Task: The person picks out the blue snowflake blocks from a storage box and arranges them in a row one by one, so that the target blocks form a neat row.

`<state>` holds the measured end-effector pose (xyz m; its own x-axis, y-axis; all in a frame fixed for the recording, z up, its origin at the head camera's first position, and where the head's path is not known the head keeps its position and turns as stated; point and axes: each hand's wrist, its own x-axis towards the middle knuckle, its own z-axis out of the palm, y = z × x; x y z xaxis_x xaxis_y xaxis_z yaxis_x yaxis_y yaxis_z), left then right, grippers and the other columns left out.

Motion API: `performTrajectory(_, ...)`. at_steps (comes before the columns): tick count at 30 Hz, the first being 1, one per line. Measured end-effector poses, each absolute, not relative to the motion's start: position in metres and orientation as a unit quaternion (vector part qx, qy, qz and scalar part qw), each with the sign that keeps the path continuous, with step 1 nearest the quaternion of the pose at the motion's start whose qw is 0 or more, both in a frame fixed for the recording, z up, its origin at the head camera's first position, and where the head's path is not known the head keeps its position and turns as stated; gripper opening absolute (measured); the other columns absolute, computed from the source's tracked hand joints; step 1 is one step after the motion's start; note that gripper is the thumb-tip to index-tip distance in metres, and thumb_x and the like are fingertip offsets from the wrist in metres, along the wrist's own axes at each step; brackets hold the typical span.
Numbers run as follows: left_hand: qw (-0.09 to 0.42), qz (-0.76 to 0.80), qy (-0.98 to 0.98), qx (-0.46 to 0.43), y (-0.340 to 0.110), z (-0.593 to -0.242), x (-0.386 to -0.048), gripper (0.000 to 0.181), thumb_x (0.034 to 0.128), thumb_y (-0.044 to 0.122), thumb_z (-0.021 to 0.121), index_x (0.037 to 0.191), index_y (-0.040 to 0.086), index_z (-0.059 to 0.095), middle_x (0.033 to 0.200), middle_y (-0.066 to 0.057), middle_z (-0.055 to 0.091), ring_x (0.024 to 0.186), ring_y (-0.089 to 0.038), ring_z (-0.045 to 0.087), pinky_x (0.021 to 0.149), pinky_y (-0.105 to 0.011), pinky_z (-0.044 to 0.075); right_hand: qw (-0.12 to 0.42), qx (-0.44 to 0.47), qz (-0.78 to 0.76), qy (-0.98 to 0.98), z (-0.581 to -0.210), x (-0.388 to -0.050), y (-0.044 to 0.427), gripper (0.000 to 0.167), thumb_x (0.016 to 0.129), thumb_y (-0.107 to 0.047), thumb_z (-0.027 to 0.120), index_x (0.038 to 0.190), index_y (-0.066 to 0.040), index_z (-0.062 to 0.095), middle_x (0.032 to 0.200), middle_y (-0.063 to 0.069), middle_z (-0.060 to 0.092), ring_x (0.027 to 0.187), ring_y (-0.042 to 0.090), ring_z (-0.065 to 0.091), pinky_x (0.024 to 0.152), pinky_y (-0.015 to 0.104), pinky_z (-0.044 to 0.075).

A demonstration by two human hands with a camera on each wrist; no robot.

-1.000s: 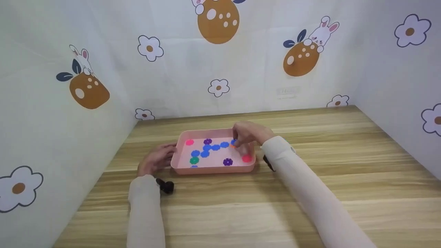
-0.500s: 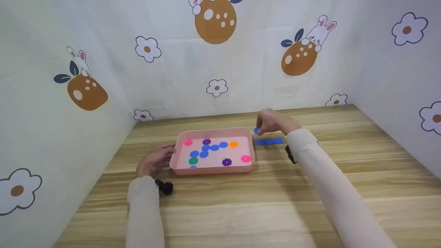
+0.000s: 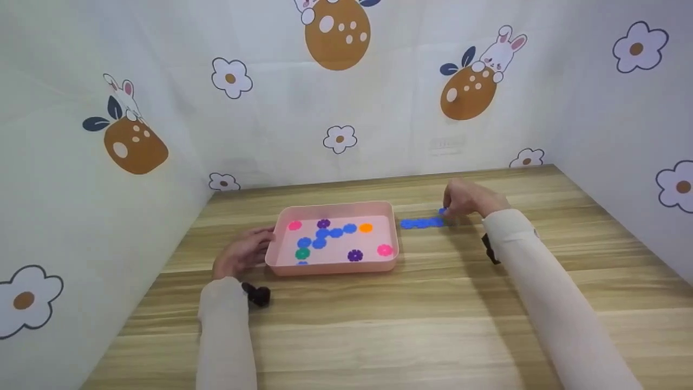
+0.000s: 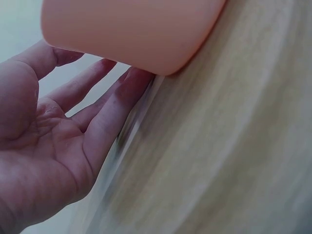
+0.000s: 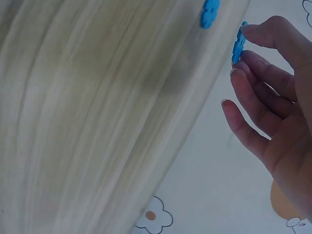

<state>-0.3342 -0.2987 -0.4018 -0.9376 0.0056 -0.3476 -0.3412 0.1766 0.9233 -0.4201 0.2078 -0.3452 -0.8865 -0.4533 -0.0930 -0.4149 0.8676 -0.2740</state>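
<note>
right grip pinches blue flower-shaped plastic disc over wood-grain surface. left grip, fingers loosely extended, touches pink rectangular plastic tray.

Can't read any words, brands or numbers in these, tbh. Closest to text: a faint grey mark on the back wall, around two o'clock from the middle of the head view, roughly seven o'clock from the nearest brown fruit print. Might be lettering, but way too faint and blurry to make out.
</note>
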Motion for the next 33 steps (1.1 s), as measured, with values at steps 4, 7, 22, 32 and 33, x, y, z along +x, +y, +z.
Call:
performTrajectory(4, 0.142, 0.633, 0.753, -0.106, -0.299, -0.403, -0.334, 0.057, 0.1015, 0.027, 0.055, 0.155, 0.015, 0.038, 0.151, -0.012, 0.05, 0.117, -0.019, 0.059, 0.111, -0.039, 0.046, 0.095, -0.204, -0.117, 0.967, -0.354, -0.418, 0.214, 0.024, 0.082, -0.018, 0.071, 0.096, 0.001, 0.075, 0.087, 0.01, 0.073, 0.076, 0.018, 0.063, 0.07, 0.031, 0.053)
performTrajectory(7, 0.143, 0.633, 0.753, -0.108, -0.299, -0.402, -0.335, 0.058, 0.1014, 0.028, 0.056, 0.155, 0.015, 0.039, 0.152, -0.012, 0.05, 0.119, -0.02, 0.058, 0.112, -0.04, 0.045, 0.094, -0.199, -0.116, 0.968, -0.359, -0.419, 0.216, 0.027, 0.082, -0.018, 0.07, 0.101, 0.001, 0.075, 0.093, 0.011, 0.072, 0.081, 0.02, 0.063, 0.072, 0.032, 0.053)
performTrajectory(22, 0.134, 0.634, 0.756, -0.092, -0.299, -0.405, -0.334, 0.057, 0.1018, 0.023, 0.054, 0.155, 0.011, 0.038, 0.146, -0.014, 0.054, 0.108, -0.014, 0.06, 0.092, -0.026, 0.056, 0.102, -0.216, -0.162, 0.957, -0.367, -0.42, 0.225, 0.033, 0.076, -0.004, 0.064, 0.108, -0.002, 0.074, 0.104, 0.014, 0.072, 0.091, 0.024, 0.06, 0.085, 0.041, 0.053)
performTrajectory(32, 0.132, 0.635, 0.756, -0.096, -0.299, -0.402, -0.333, 0.057, 0.1013, 0.023, 0.055, 0.155, 0.013, 0.038, 0.151, -0.014, 0.051, 0.114, -0.016, 0.06, 0.097, -0.03, 0.054, 0.05, -0.249, -0.199, 0.947, -0.352, -0.422, 0.206, 0.031, 0.085, -0.013, 0.068, 0.111, 0.004, 0.071, 0.097, 0.017, 0.07, 0.09, 0.026, 0.064, 0.081, 0.038, 0.052)
performTrajectory(33, 0.131, 0.633, 0.757, -0.096, -0.299, -0.401, -0.334, 0.057, 0.1014, 0.023, 0.055, 0.155, 0.013, 0.038, 0.151, -0.014, 0.051, 0.115, -0.017, 0.06, 0.099, -0.031, 0.053, 0.046, -0.252, -0.209, 0.944, -0.348, -0.422, 0.2, 0.031, 0.087, -0.014, 0.068, 0.112, 0.004, 0.071, 0.098, 0.017, 0.07, 0.09, 0.026, 0.064, 0.082, 0.038, 0.052)
